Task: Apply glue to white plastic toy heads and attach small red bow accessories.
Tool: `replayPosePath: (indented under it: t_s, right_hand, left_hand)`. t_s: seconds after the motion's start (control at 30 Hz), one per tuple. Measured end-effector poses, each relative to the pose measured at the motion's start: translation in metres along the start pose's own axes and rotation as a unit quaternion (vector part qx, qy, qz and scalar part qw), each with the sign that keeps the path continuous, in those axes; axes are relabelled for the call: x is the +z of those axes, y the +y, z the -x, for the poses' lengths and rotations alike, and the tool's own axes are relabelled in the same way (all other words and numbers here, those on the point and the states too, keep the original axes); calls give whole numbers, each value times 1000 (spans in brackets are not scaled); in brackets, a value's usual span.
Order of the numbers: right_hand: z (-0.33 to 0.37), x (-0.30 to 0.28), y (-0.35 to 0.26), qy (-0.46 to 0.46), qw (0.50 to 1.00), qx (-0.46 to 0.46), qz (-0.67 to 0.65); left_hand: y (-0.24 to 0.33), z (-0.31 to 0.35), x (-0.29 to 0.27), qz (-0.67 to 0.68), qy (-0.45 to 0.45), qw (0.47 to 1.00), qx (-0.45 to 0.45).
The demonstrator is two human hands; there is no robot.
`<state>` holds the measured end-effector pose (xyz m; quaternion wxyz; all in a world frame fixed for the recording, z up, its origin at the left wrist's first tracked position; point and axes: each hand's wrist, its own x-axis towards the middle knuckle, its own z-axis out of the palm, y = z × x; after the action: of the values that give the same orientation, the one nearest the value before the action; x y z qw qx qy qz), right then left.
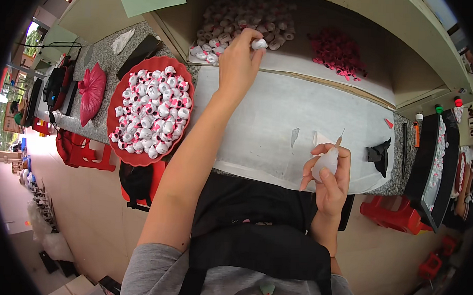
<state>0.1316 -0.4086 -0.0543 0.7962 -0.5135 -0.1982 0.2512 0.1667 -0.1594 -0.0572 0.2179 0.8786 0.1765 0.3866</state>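
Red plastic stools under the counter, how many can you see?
3: one red stool left beneath the red tray, one behind a black bag, one at the right. Others may be hidden.

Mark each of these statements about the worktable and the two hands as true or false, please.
1. The left hand holds a small white piece at the pile of white pieces. True.
2. The right hand is empty. False: it holds a small translucent squeeze bottle with a thin needle tip.
3. The red round tray holds white pieces with pink parts. True.
4. The loose pink rings lie on the red tray. False: they lie in a heap at the back of the table, to the right of the white pile.
5. A white sheet covers the table in front of the person. True.
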Motion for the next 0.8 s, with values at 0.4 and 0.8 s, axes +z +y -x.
replayPosePath:
  t_s: [0.4,0.8]
  right_hand:
    - [7,-8,-4,57,996,-70,21]
    - [2,31,-9,124,932,-303,153]
  left_hand:
    - [54,112,-48,665,-148,658,-320]
    - [57,131,-57,665,-108,694,-253]
